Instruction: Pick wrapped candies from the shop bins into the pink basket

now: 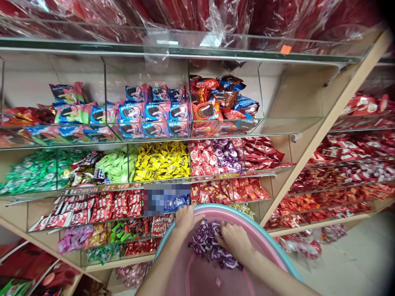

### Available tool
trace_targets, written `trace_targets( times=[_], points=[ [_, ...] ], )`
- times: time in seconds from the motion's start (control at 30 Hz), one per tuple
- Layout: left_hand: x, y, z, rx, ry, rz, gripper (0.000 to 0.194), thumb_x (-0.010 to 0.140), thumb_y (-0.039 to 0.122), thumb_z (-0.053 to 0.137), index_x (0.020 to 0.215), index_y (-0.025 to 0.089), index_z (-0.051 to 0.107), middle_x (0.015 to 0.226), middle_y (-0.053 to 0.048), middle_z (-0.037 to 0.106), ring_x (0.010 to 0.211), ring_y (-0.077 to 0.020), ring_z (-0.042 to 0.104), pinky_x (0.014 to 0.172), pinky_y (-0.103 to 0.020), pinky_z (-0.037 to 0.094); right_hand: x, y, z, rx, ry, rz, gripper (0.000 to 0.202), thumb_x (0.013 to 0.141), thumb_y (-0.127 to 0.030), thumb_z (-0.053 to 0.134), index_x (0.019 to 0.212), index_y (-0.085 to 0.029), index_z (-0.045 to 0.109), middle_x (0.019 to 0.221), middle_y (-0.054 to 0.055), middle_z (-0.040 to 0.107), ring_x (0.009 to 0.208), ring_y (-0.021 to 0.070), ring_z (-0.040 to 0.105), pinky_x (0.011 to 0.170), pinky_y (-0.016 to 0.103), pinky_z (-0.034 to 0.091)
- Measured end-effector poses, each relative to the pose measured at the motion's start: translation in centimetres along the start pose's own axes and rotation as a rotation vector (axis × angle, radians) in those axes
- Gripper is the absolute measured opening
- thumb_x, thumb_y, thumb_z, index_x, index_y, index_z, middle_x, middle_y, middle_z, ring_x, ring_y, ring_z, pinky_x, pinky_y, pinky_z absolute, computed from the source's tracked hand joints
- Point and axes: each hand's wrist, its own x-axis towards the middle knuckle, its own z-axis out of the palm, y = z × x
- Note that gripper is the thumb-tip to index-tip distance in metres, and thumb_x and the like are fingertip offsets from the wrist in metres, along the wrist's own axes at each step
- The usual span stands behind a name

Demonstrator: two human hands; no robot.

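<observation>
A pink basket (268, 246) sits inside a light blue tub (248, 214) in front of me, below the shelves. My left hand (185, 218) is closed over its far-left rim. Inside lies a pile of purple-and-white wrapped candies (200, 242), heaped toward the far side and middle. My right hand (235, 240) reaches into the basket from the right, its fingers curled into the pile and closed on some of the candies. The fingertips are partly hidden among the wrappers.
Glass-fronted shelves hold yellow candies (163, 161), green candies (31, 170), red-and-white and purple candies (226, 154) and packaged cookies (157, 111). A slanted wooden divider (311, 139) separates another candy rack on the right. Plastic-wrapped red packages (197, 16) stand on top.
</observation>
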Motion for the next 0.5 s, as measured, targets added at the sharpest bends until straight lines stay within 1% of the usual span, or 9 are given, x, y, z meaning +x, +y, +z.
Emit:
trace_targets(
  times=[0.13,0.23,0.3,0.4,0.5],
  points=[
    [0.3,-0.6,0.2,-0.006,-0.002,-0.006,0.06,0.078,0.062,0.047,0.124,0.024,0.052,0.106,-0.01,0.066,0.101,-0.0266,0.059,0.084,-0.034,0.043,0.2,0.0,0.5,0.008,0.026,-0.003,0.027,0.081,-0.033,0.06,0.094,-0.01,0.063,0.074,0.014,0.07,0.07,0.0281,0.068,0.055,0.032,0.051],
    [0.5,-1.0,0.1,-0.011,0.002,-0.018,0.061,0.078,0.065,0.043,0.123,0.024,0.053,0.106,-0.01,0.066,0.1,-0.0269,0.06,0.083,-0.034,0.044,0.2,0.0,0.7,0.014,0.029,-0.012,0.03,0.081,-0.037,0.061,0.096,-0.011,0.062,0.075,0.013,0.07,0.071,0.0272,0.068,0.056,0.03,0.049],
    [0.6,-1.1,0.1,-0.013,0.001,-0.019,0.062,0.078,0.067,0.04,0.121,0.025,0.055,0.105,-0.01,0.066,0.099,-0.0275,0.06,0.082,-0.035,0.044,0.4,0.0,0.5,0.016,0.032,-0.019,0.034,0.081,-0.041,0.061,0.097,-0.011,0.062,0.076,0.012,0.07,0.071,0.0273,0.068,0.055,0.03,0.048],
    [0.8,-1.1,-0.1,-0.018,-0.007,-0.018,0.063,0.077,0.069,0.038,0.12,0.025,0.055,0.105,-0.01,0.066,0.099,-0.0277,0.06,0.082,-0.035,0.044,0.9,0.6,-1.0,0.037,0.063,-0.031,0.037,0.084,-0.044,0.055,0.099,-0.011,0.06,0.076,0.012,0.07,0.072,0.0279,0.068,0.055,0.031,0.046],
    [1.0,-1.1,0.0,-0.018,-0.012,-0.019,0.064,0.077,0.069,0.038,0.121,0.025,0.053,0.105,-0.01,0.066,0.1,-0.0277,0.06,0.082,-0.036,0.045,1.6,2.0,-4.1,0.119,0.109,-0.003,0.036,0.089,-0.046,0.045,0.096,-0.014,0.059,0.075,0.01,0.069,0.072,0.0258,0.067,0.055,0.028,0.041]
  ],
)
